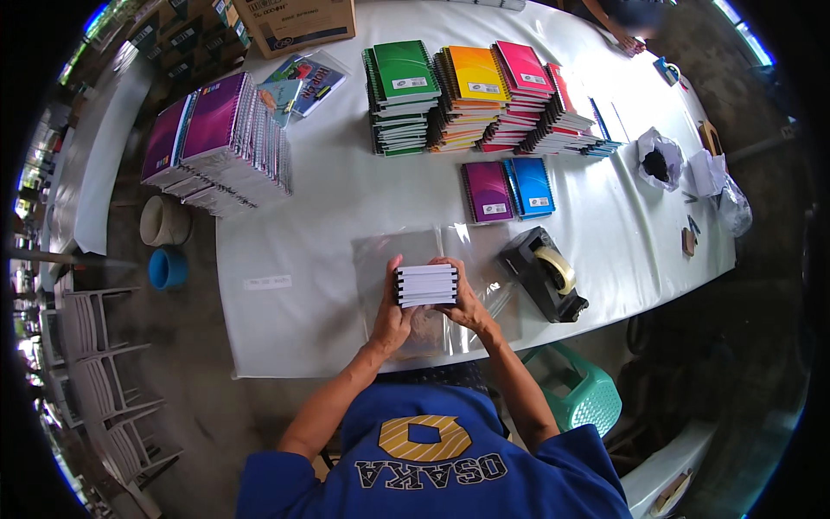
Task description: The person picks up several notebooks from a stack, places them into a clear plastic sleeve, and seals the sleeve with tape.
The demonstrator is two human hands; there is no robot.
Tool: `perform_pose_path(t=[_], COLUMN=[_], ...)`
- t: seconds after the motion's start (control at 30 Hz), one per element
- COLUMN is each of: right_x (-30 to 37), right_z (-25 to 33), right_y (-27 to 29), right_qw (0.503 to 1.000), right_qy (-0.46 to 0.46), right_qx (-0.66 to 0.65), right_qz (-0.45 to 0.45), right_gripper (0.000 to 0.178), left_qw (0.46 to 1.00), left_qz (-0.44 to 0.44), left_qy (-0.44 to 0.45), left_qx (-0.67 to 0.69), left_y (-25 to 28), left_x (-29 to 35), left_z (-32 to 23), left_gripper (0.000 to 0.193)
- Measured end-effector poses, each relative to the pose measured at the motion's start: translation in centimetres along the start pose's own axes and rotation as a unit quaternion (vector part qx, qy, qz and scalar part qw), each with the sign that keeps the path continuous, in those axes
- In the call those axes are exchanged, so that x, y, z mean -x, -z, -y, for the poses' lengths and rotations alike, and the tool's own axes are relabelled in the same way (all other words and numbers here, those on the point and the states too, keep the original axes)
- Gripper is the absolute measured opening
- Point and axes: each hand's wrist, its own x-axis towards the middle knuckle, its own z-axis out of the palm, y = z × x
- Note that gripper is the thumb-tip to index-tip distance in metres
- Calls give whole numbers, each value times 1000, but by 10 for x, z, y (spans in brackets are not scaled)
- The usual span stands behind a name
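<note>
Between my two hands stands a stack of small notebooks, its white page edges facing up toward me. My left hand closes on the stack's left side, thumb along the edge. On the opposite side my right hand grips it the same way. Beneath lies a clear plastic sheet spread on the table. Just right of my right hand sits a black tape dispenser with a roll of tape. Beyond the hands rest a purple notebook and a blue notebook.
Tall stacks of green, yellow and red notebooks line the far side. Wrapped purple notebooks stand at left, near a cardboard box. A plastic bag lies at right. A green stool stands below the table edge.
</note>
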Motion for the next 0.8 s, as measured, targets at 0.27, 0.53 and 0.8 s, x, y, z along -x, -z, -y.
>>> perform_pose_path(t=[0.27, 0.53, 0.8], right_x=[0, 0, -2], right_z=[-6, -1, -3], right_y=[0, -1, 2], right_qw=[999, 999, 999], right_qy=[35, 20, 26], right_qx=[3, 22, 29], right_qz=[-3, -14, -6], right_gripper=[82, 80, 83], left_qw=[993, 995, 988], left_qz=[37, 61, 84], left_qy=[-28, 37, -27], left_qx=[111, 72, -130], left_y=[7, 29, 39], left_x=[1, -7, -9], left_z=[5, -2, 4], left_gripper=[91, 96, 96])
